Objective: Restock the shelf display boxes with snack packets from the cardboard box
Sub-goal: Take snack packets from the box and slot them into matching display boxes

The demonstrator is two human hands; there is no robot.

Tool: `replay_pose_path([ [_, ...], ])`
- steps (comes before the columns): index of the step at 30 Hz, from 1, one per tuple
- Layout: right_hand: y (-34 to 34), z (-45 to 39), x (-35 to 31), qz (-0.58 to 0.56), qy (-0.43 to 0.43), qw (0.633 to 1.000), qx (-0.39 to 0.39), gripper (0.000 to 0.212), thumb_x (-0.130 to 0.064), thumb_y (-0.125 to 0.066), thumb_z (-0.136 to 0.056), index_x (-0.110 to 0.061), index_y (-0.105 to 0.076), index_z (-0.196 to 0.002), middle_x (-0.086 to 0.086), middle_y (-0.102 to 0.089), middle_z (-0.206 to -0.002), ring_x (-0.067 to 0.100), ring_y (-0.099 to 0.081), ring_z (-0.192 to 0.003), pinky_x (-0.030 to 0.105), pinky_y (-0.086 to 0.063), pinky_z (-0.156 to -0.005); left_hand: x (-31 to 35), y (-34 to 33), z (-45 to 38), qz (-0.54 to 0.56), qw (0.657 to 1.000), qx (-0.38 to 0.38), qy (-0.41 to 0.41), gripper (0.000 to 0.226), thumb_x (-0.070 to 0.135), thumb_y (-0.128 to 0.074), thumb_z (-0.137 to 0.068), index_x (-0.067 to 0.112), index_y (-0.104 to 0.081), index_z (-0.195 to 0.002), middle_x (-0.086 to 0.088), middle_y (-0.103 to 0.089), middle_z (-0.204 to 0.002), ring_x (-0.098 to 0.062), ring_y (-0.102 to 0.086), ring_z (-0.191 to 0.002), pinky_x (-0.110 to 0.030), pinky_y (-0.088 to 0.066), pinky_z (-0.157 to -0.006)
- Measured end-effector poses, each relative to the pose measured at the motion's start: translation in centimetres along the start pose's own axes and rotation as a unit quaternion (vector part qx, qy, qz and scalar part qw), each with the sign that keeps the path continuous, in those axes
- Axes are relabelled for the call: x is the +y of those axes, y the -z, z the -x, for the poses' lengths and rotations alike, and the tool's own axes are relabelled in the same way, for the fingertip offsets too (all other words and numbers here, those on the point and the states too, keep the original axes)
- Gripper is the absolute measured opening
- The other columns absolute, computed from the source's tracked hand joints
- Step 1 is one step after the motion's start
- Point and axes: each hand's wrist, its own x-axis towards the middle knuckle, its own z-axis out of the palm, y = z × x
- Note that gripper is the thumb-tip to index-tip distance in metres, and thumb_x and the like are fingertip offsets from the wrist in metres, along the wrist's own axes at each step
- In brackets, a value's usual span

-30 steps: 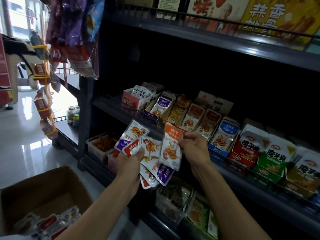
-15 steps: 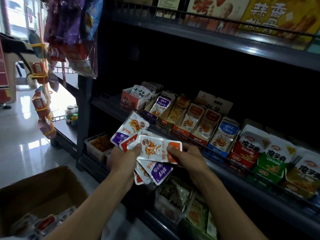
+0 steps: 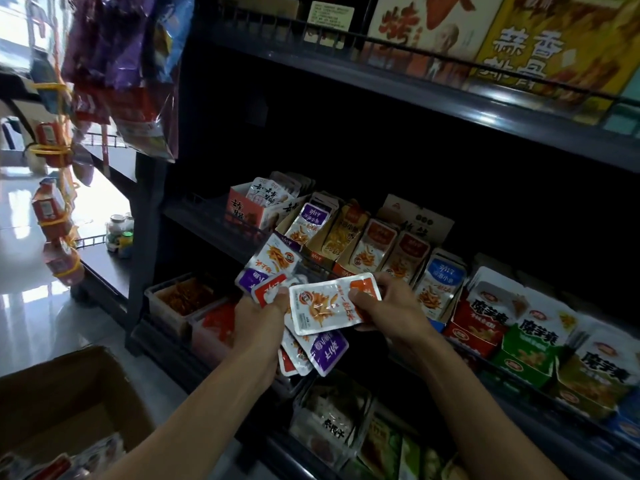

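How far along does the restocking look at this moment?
Midway. Done: the display boxes on the middle shelf already show packets standing in them. In hand: the left hand holds a fan of mixed packets, while the right hand pinches one orange-topped packet sideways, not yet placed. Left: that handful, plus more packets visible in the cardboard box.

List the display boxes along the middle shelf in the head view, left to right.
Red-orange box → purple-label packets → yellow packets → two orange-label rows → blue-label packets → red box → green box.
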Motion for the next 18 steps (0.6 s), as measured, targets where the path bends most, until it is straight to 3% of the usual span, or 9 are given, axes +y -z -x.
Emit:
replay_pose_path([
  [5,0.3,-0.7,-0.7,-0.044,-0.015,0.999,-0.011,0.026,-0.013,-0.068,-0.091,-0.007,-0.059,-0.115,0.01,-0.075,-0.094,0.022,-0.074,-0.083,0.032,-0.06,-0.063,-0.3,-1.1,-0.9,0.0,1.0,-0.007,0.002,0.014,0.007,-0.064,-0.094,0.013,-0.065,-0.106,-0.011,-0.075,-0.098,-0.03,-0.073,-0.085,-0.053,-0.059,-0.081],
  [9,1.8,-1.4,-1.3,-0.178,-0.054,0.981,-0.059,0.025,-0.006,-0.068,-0.086,0.004,-0.067,-0.109,0.024,-0.072,-0.102,0.037,-0.071,-0.096,0.046,-0.057,-0.087,0.4,-2.2,-2.8,0.087,0.994,-0.052,0.051,0.02,0.003,-0.062,-0.094,0.008,-0.064,-0.113,-0.015,-0.075,-0.103,-0.034,-0.073,-0.089,-0.054,-0.058,-0.079],
  [11,2.6,-2.0,-1.7,-0.184,-0.054,0.979,-0.063,0.031,-0.005,-0.071,-0.08,0.006,-0.068,-0.109,0.027,-0.071,-0.105,0.042,-0.068,-0.101,0.05,-0.054,-0.092,0.7,-3.0,-3.6,0.114,0.988,-0.088,0.064,0.021,0.003,-0.06,-0.094,0.009,-0.065,-0.114,-0.015,-0.074,-0.105,-0.032,-0.073,-0.091,-0.048,-0.059,-0.075],
  [15,4.7,-4.0,-3.5,-0.05,0.002,0.999,0.002,0.027,-0.005,-0.072,-0.081,-0.001,-0.067,-0.107,0.015,-0.075,-0.095,0.031,-0.073,-0.088,0.037,-0.061,-0.075,1.0,-4.5,-5.4,0.077,0.988,-0.107,0.08,0.015,0.004,-0.061,-0.095,0.008,-0.066,-0.107,-0.015,-0.074,-0.1,-0.029,-0.073,-0.082,-0.041,-0.06,-0.068],
  [18,7.3,-6.0,-4.8,0.048,0.074,0.992,0.09,0.015,-0.005,-0.071,-0.085,-0.006,-0.066,-0.099,0.009,-0.074,-0.088,0.018,-0.073,-0.074,0.024,-0.058,-0.061,1.2,-4.9,-7.9,0.052,0.995,-0.037,0.079,0.014,0.003,-0.065,-0.092,0.008,-0.064,-0.105,-0.018,-0.071,-0.107,-0.033,-0.07,-0.088,-0.054,-0.057,-0.085],
])
